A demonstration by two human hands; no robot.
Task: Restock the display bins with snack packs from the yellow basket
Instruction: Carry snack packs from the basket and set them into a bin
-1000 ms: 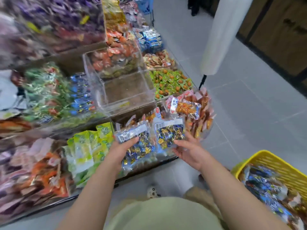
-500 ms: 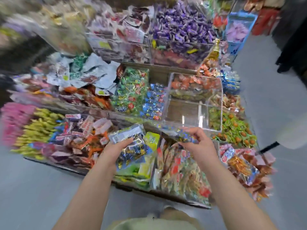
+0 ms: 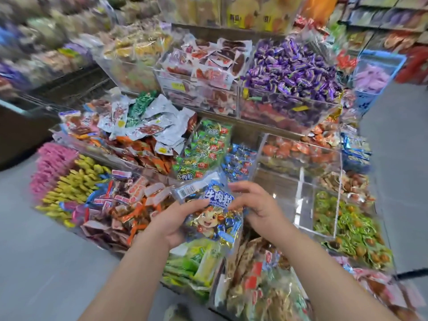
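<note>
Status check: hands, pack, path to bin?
Left hand, right hand both grip snack pack. Clear bin at right, unobstructed. Basket out of view.

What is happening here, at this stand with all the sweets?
A person is standing at a tiered display of clear bins full of wrapped snacks and holds one blue snack pack with a cartoon face above the front row. The left hand grips the pack from below and the right hand pinches its right edge. Just to the right of the hands stands a clear bin that looks almost empty, with its wooden bottom showing. The pack is not yet in any bin.
</note>
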